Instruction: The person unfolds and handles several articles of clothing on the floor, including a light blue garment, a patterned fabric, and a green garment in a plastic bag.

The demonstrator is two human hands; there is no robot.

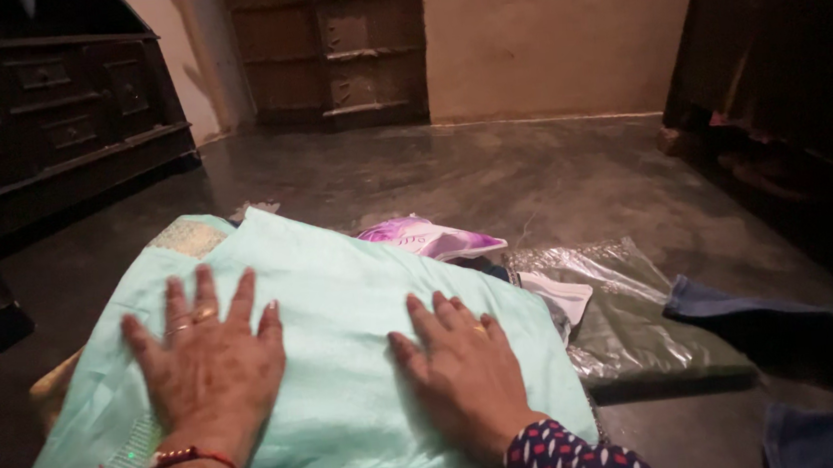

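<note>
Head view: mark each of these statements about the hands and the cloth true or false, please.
1. Both hands lie flat on the mint cloth. True: the left hand and right hand press palm down on it.
2. The right hand grips the purple packet. False: the packet lies beyond the cloth, untouched.
3. A clear plastic bag with something dark green in it lies right of the cloth. True.
4. The left wrist is bare. False: it wears a red thread and a beaded bracelet.
5. The cloth lies on a table. False: it rests on a pile on the grey floor.
</note>
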